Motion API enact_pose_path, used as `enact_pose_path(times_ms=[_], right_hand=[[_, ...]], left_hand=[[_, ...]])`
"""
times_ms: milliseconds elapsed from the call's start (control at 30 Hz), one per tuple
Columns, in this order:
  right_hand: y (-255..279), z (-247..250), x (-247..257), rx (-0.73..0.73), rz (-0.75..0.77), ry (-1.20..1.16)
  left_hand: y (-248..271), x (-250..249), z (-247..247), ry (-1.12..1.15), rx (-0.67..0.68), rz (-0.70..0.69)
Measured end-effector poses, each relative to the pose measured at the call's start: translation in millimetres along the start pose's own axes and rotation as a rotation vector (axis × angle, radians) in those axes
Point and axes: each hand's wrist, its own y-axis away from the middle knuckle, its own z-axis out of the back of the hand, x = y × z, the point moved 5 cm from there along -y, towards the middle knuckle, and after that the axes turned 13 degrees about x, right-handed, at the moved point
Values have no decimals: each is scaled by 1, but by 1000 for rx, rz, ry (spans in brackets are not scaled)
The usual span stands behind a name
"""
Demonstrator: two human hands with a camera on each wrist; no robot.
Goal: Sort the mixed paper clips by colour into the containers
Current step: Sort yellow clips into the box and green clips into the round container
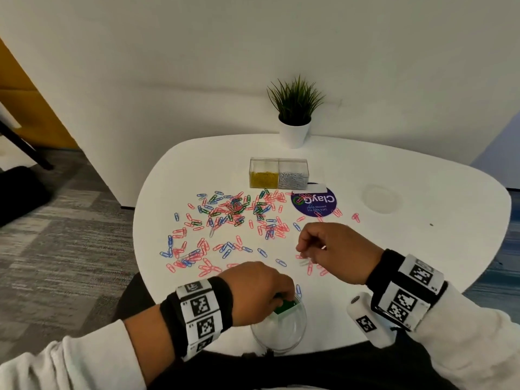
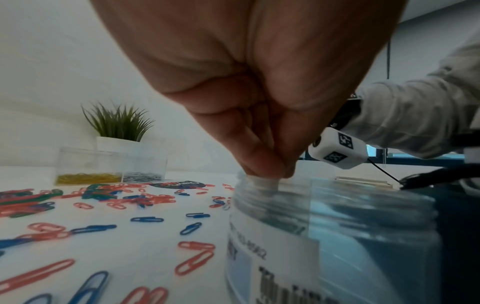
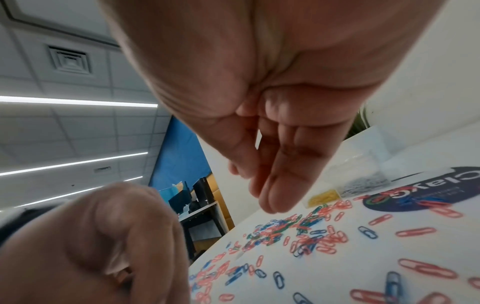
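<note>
Pink, blue and green paper clips [image 1: 233,209] lie scattered over the white table [image 1: 422,249]. At the near edge stands a clear jar [image 1: 278,330], also in the left wrist view [image 2: 324,226]. My left hand [image 1: 284,296] has its fingertips [image 2: 267,172] bunched in the jar mouth, pinching green paper clips [image 1: 284,306]. My right hand [image 1: 302,251] hovers over pink clips [image 1: 309,267] to the right. Its fingers [image 3: 275,197] are held together and point down, with nothing visible between them. A clear two-part box [image 1: 278,173] holds yellow clips [image 1: 263,178] and silver clips [image 1: 292,180].
A potted plant [image 1: 295,116] stands at the table's far edge behind the box. A round purple sticker [image 1: 313,202] and a clear round lid [image 1: 380,198] lie to the right. A white wall runs close behind, and grey carpet [image 1: 56,249] lies to the left.
</note>
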Motion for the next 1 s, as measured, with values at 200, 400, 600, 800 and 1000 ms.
enact_pose_path(times_ms=[200,400,600,800,1000], right_hand=[[-38,8,-20,24,-65,134],[-127,37,-28,-53,-150,264],[-200,46,-18,-77,-226,420],[-227,43,-24,-42,-264,495],[-226,41,-24,-77,-257,471]], left_hand=[[-4,-1,-1,-58,-7,5],[1,-4,9,-11,-51,-51],[15,57,52,18,-320,117],[12,141,76,4,-338,404],[-38,196,89,25,-244,513]])
